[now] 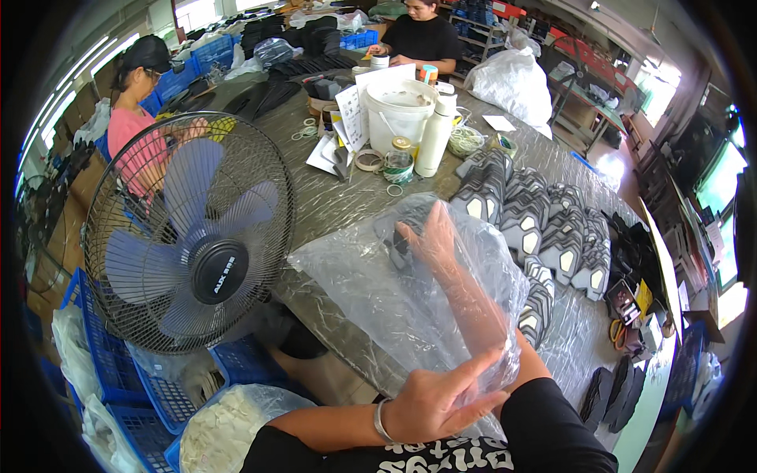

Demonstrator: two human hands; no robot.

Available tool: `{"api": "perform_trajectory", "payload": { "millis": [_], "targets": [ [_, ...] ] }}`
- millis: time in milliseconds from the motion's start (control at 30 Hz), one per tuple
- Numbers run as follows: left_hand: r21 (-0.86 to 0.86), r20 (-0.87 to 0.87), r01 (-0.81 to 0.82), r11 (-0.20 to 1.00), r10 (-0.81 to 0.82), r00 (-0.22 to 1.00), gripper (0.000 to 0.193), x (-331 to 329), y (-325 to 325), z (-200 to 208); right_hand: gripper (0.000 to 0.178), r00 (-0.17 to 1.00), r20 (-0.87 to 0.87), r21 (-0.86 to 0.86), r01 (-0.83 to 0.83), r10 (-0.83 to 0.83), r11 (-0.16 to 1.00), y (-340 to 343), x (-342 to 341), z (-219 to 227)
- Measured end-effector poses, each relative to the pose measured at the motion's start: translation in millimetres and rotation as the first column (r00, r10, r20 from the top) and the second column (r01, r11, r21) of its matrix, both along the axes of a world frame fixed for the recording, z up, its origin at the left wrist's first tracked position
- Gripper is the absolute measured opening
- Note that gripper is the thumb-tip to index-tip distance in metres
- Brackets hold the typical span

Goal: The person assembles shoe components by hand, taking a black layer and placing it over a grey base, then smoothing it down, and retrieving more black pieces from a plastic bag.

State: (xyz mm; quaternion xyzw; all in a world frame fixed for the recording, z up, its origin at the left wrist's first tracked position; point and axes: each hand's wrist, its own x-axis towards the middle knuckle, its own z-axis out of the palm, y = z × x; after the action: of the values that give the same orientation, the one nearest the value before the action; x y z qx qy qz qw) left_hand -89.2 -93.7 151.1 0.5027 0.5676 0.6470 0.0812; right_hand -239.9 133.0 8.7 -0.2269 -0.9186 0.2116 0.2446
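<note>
My right arm reaches into a large clear plastic bag (363, 303), which covers the hand and most of the forearm. Inside it, my right hand (432, 240) has its thumb and a finger spread apart. Right by those fingers is a dark grey shape (400, 236), blurred by the plastic; I cannot tell whether it lies in the bag or beneath. My left hand (441, 402), with a bracelet at the wrist, grips the bag's mouth around my right forearm. Its index finger and thumb point right, and its other fingers are hidden.
Stacks of grey-and-black shaped pieces (524, 209) stand right of the bag. Scissors (617, 334) and dark strips (615, 394) lie beyond. A fan (189, 236) stands left, above blue crates (158, 382). A white bucket (400, 110) and bottle (436, 138) stand ahead; two people work across the table.
</note>
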Motion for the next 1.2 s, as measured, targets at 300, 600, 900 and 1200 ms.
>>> {"api": "perform_trajectory", "payload": {
  "millis": [300, 600, 900, 1200],
  "targets": [
    [0.009, 0.101, -0.444, 0.896, 0.441, 0.892, 0.019, -51.9, -19.7, -42.8, 0.054, 0.931, -0.298, 0.024, -0.214, 0.211, 0.977, -12.0, 173.2, 42.4],
    [0.123, 0.660, -0.548, 0.827, 0.345, 0.668, 0.019, -95.1, -34.0, -79.1, 0.139, 0.991, -0.085, -0.367, -0.127, 0.103, 0.922, -12.1, 132.6, -17.9],
    [-0.281, 0.243, -0.533, 0.798, 0.596, 0.765, 0.067, -123.0, -16.7, -166.5, 0.095, 0.983, 0.180, -0.328, 0.019, 0.042, 0.945, -57.0, -3.3, -30.7],
    [-0.165, -0.216, -0.787, 0.595, 0.756, 0.617, 0.085, -70.2, -27.7, -146.9, 0.049, 0.961, -0.230, -0.128, -0.183, 0.150, 0.975, 3.0, 224.6, 55.5]
  ]
}}
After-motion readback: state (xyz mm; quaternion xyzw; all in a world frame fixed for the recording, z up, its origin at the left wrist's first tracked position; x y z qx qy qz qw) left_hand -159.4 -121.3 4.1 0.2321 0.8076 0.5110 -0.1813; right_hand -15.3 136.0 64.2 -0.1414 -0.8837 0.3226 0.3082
